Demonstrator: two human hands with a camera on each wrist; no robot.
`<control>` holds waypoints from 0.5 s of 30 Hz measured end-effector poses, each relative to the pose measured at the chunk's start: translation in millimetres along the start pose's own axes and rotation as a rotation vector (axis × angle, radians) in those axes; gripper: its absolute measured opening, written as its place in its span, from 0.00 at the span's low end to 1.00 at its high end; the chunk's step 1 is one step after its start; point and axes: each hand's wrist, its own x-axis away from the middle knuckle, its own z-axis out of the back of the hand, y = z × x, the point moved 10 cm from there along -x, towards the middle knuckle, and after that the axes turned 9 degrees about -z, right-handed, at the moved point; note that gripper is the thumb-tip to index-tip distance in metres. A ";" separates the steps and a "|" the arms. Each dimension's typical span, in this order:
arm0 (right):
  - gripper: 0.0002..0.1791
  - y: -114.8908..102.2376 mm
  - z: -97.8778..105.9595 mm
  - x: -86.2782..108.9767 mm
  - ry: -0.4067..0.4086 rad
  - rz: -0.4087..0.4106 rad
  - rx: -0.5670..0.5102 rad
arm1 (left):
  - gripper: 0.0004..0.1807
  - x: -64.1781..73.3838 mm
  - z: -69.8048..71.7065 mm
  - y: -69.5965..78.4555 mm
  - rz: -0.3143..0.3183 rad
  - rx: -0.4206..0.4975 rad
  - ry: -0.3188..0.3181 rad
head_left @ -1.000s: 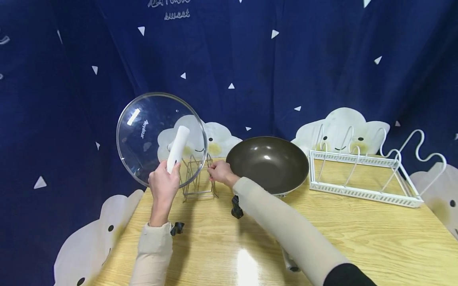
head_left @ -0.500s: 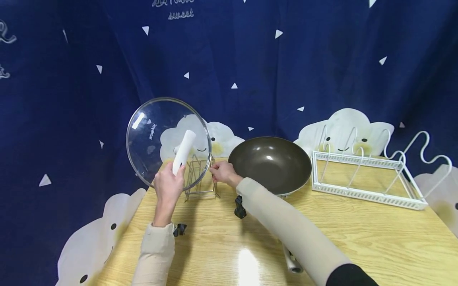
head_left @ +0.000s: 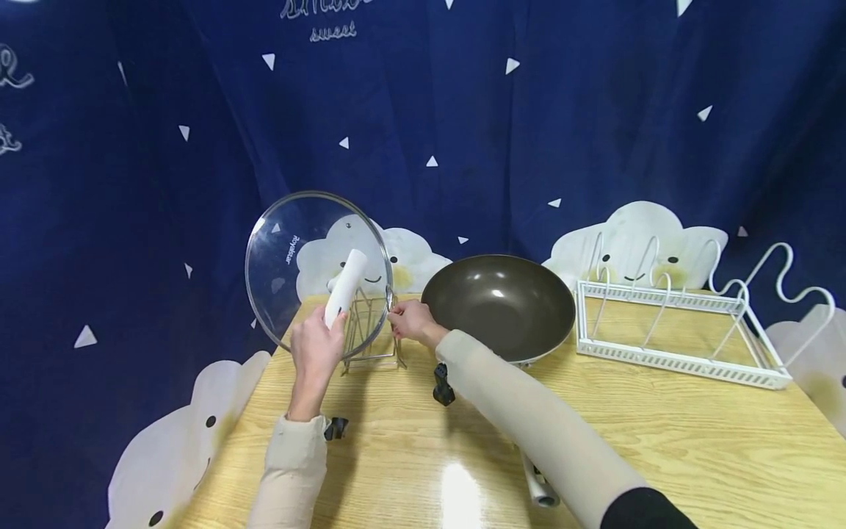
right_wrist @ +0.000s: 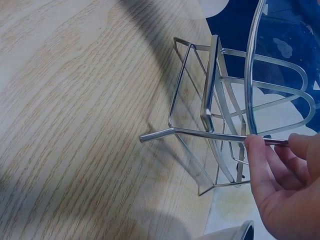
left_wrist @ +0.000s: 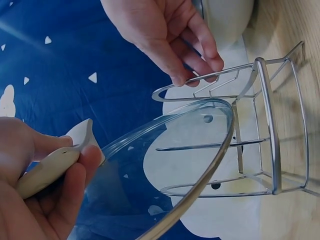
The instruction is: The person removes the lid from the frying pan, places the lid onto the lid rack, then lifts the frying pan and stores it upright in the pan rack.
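My left hand [head_left: 316, 349] grips the white upright handle [head_left: 346, 288] of a round glass pan lid [head_left: 280, 286] with a metal rim. The lid stands on edge, tilted, its lower right rim overlapping a small silver wire lid rack [left_wrist: 270, 125] in the head view. In the left wrist view the rim comes down between the rack's wire loops. My right hand [head_left: 413, 321] pinches the rack's right side wire between thumb and fingers, as the right wrist view shows. The rack stands upright on the wooden table [head_left: 396, 448].
A dark wok [head_left: 496, 308] sits right of the rack, its handle [head_left: 540, 488] pointing toward me, partly hidden under my right sleeve. Farther right stands a white rack [head_left: 674, 360] with curved wire dividers. A blue curtain [head_left: 423, 95] hangs behind the table.
My left hand has brought the lid rightward and lower, over the wire rack. My right hand keeps its pinch on the rack, and the view has shifted slightly.
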 end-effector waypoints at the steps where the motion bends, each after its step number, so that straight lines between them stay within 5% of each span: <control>1: 0.11 -0.1 -0.5 -0.3 -0.003 0.001 0.001 | 0.15 0.2 -1.4 -0.2 0.002 -0.007 -0.008; 15: 0.14 -1.4 0.6 0.1 -0.006 0.009 0.066 | 0.15 3.8 -18.5 -8.3 0.034 -0.068 -0.096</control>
